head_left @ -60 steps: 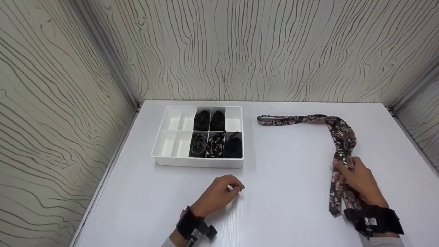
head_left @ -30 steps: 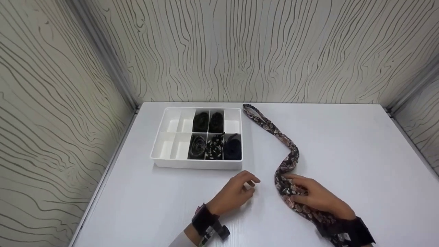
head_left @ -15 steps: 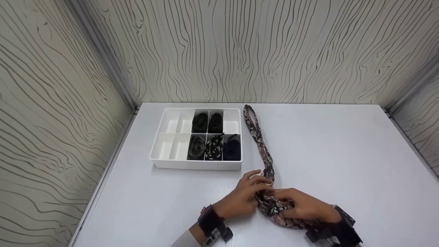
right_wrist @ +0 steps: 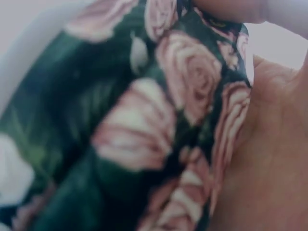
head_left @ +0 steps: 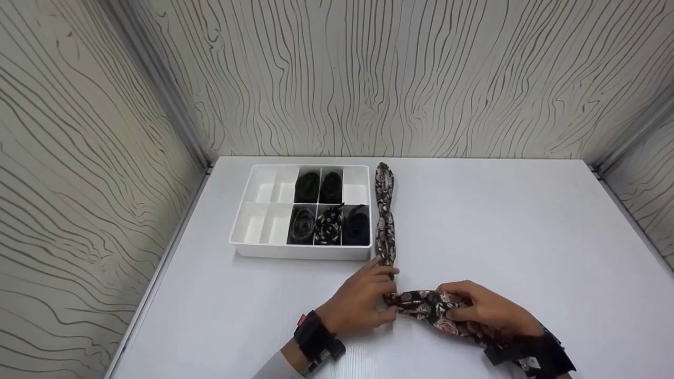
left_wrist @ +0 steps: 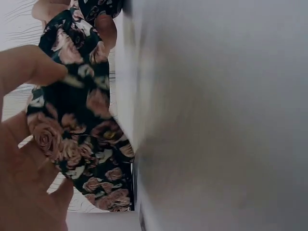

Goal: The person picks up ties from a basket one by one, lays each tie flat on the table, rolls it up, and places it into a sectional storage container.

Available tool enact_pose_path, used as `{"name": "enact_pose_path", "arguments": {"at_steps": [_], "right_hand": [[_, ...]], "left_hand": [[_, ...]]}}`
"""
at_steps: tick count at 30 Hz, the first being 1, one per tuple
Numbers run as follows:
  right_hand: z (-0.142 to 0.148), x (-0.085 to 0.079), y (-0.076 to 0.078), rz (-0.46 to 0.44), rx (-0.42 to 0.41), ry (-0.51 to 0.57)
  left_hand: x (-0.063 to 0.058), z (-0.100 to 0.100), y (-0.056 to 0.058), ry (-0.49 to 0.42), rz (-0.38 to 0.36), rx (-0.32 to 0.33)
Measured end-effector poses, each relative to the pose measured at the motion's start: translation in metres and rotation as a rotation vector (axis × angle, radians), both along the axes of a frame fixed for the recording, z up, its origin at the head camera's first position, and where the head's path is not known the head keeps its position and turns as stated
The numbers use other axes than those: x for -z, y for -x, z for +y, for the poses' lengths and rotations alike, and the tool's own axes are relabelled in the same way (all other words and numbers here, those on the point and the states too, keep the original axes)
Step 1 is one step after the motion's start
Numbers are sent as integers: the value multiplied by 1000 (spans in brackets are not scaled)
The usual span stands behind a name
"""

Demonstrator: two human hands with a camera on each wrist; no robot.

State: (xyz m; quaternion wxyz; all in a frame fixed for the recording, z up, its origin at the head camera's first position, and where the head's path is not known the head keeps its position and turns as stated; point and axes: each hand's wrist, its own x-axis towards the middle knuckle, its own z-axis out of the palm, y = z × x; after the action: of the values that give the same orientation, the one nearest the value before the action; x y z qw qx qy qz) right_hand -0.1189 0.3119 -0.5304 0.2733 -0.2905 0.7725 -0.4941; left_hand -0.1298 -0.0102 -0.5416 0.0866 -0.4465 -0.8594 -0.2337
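Observation:
A dark floral necktie (head_left: 386,221) runs along the white tray's right side, then bends sharply right beneath my hands. My left hand (head_left: 360,302) is at the bend, fingers curled over the fabric and thumb near its lower edge. In the left wrist view, the necktie (left_wrist: 77,130) passes between that hand's thumb (left_wrist: 36,67) and fingers. My right hand (head_left: 492,309) grips the wider part between thumb and fingers, with the ends trailing under the wrist. Close up in the right wrist view, rose-patterned cloth (right_wrist: 134,125) lies against the palm (right_wrist: 269,168).
The white divided tray (head_left: 303,252) stands left of the necktie. Several rolled dark ties fill some compartments, among them a navy roll (head_left: 356,226) and a black-and-white patterned roll (head_left: 329,226). A wood-patterned panel (head_left: 400,79) rises behind the white table (head_left: 500,221).
The right hand has drawn the necktie left from the table's right side, so its looped end now lies beside the tray. The left hand has moved right and taken hold of it.

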Motion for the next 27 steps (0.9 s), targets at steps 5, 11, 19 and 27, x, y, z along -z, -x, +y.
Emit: {"name": "enact_pose_path", "arguments": {"at_steps": [5,11,19,27], "right_hand": [[16,0,0,33,66,-37],[35,2,0,70,125,-47],[50,2,0,97,182,-29],[67,5,0,69,278,-61]], "left_hand": [[-1,-8,2,90,13,-108],[-4,-19,6,175,20,-137],[-8,-29,9,223,-39,-73],[-9,-46,6,261,-116,-164]]}}
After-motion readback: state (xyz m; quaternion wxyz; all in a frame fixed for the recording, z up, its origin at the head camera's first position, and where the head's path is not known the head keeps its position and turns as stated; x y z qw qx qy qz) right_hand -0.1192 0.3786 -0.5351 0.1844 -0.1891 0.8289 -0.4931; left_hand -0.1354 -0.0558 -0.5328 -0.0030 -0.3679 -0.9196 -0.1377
